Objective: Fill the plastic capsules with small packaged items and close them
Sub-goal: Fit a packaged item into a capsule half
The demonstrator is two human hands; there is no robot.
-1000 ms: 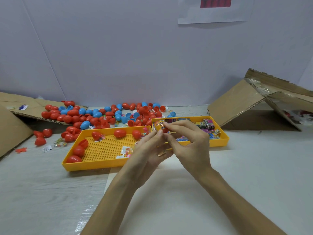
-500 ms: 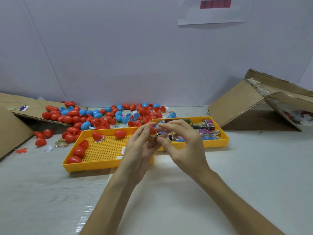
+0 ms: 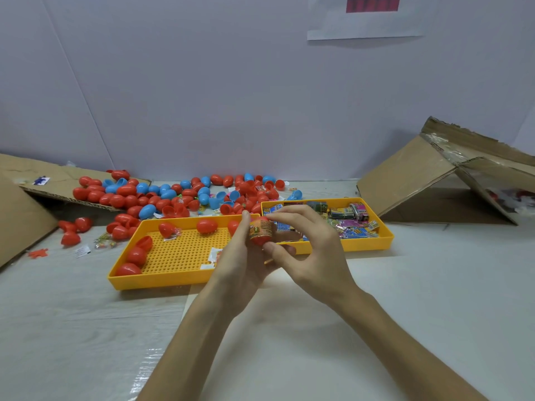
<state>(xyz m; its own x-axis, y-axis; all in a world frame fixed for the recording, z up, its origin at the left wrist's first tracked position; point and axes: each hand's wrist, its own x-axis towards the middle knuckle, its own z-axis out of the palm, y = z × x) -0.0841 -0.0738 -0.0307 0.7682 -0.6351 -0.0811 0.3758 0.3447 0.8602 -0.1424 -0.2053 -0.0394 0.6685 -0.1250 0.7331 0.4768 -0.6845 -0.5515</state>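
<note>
Head view: both hands meet in mid-air, just above the near rims of two trays. The left hand (image 3: pixel 237 256) cradles a red plastic capsule (image 3: pixel 258 241) from the left, thumb upright along its side, fingers curled round behind it. The right hand (image 3: pixel 315 256) closes in from the other side, index finger laid across the top and thumb pressing from below, so its fingers pinch the same capsule. An orange-and-green printed packet (image 3: pixel 260 230) shows at the capsule's upper part; whether it is fully inside cannot be told.

Behind the left hand lies a yellow perforated plastic tray (image 3: pixel 156 285), with a few red capsules along its left and far edges and small white packets near its right end. Just beside it, further right, a second yellow plastic tray (image 3: pixel 385 235) holds a jumble of colourful packets. Beyond both, a loose pile of red and blue plastic capsules (image 3: pixel 173 195) spreads along the wall. A flattened brown cardboard sheet (image 3: pixel 17 215) lies far left, an opened brown cardboard box (image 3: pixel 419 175) far right. It all sits on a pale worktop (image 3: pixel 72 328). High on the wall hangs a white paper sheet with a red bar (image 3: pixel 370 21).
</note>
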